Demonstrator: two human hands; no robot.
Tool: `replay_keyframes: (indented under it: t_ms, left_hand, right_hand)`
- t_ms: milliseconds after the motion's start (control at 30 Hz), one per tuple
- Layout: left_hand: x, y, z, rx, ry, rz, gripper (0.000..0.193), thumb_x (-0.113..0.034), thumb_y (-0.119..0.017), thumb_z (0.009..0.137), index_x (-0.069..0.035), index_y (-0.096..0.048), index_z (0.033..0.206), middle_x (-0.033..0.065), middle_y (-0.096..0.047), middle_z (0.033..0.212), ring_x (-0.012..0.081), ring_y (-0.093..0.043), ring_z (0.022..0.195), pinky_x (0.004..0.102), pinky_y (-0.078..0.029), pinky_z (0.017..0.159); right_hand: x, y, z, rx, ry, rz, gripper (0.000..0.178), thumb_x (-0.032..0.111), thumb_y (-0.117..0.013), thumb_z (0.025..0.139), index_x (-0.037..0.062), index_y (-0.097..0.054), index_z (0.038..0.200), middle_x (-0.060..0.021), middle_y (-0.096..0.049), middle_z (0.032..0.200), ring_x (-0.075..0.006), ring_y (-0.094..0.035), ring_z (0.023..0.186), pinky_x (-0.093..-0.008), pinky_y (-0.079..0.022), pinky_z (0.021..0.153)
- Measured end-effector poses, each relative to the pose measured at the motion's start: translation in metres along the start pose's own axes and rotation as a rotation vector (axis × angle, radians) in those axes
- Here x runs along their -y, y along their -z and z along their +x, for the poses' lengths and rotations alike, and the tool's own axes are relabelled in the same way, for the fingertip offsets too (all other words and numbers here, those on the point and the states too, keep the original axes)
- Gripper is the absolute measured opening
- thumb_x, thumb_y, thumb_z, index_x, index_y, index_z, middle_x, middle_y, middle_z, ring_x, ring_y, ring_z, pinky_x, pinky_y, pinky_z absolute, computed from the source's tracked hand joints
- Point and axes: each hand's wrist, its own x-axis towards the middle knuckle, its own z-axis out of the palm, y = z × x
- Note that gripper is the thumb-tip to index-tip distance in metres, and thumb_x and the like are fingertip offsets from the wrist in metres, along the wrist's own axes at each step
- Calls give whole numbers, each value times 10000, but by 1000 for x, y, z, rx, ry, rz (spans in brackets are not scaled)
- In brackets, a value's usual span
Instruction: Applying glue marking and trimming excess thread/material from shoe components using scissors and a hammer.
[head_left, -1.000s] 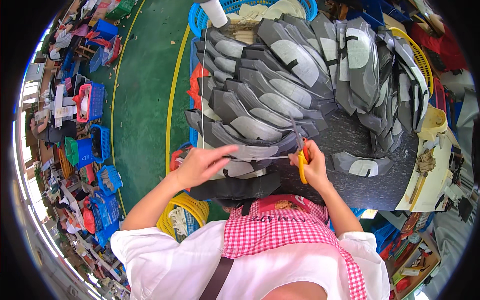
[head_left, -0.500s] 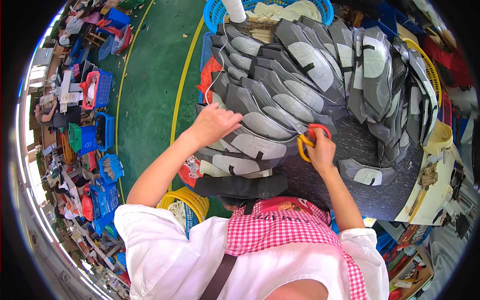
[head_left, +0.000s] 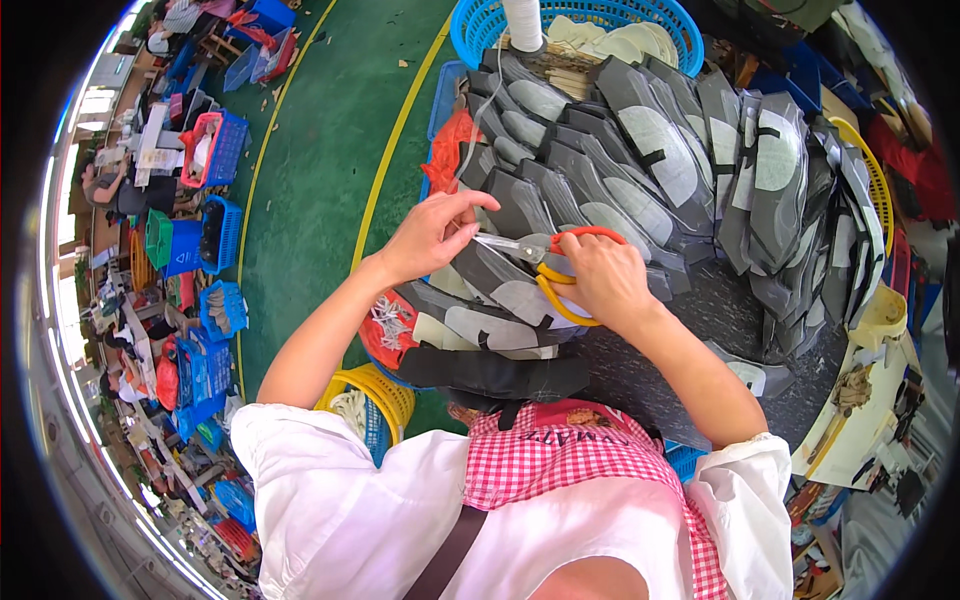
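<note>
My right hand grips scissors with one red and one yellow handle loop. Their blades point left, close to the thumb and fingertips of my left hand. A thin white tape runs down from a white spool to my left hand, which is closed on it; the exact pinch is partly hidden. Beneath both hands lie overlapping dark grey shaped pieces with pale grey patches, some bearing a short black strip. One such piece sits apart on the dark tabletop, partly behind my right forearm.
Behind the pile stands a blue basket holding pale pieces. A red bag with white scraps hangs at the table's left edge, above a yellow basket. More grey pieces are heaped at the right. A green floor lies left.
My right hand has brought the scissors leftward to my left hand, their blades now by its fingertips. My left index finger now extends. The whole view has shifted slightly.
</note>
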Motion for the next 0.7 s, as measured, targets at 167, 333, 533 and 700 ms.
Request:
replay_keyframes:
  t_ms: [167,333,533,700]
  left_hand:
    - [-1,-1,-22,-117,117,-156,283,1,-522,804,-50,-528,1083,-5,-493,755,72,-453,663,216,-389,632]
    - [0,-7,-8,-141,92,-212,278,-5,-521,805,-53,-530,1079,-3,-497,754,75,-456,672,221,-389,642]
    - [0,-4,-6,-231,35,-213,245,7,-500,809,-47,-538,1046,2,-475,725,74,-441,634,222,-380,605]
    - [1,-1,-44,-408,-29,-35,171,27,-470,817,-47,-580,923,8,-493,722,74,-438,591,221,-349,526]
  right_hand:
    - [-13,11,-26,-63,-88,179,443,437,-675,677,85,-556,916,-79,-609,713,-224,-621,685,-353,-476,565]
    - [1,21,-28,-133,-10,-2,441,403,-705,650,78,-549,904,-95,-602,764,-243,-610,679,-335,-473,576]
    - [-11,3,-8,-54,-3,5,393,358,-687,684,91,-546,936,-90,-606,739,-241,-613,701,-344,-472,579]
    - [-10,-12,-46,-191,-72,405,419,230,-728,640,80,-515,968,-110,-592,846,-274,-584,809,-368,-460,649]
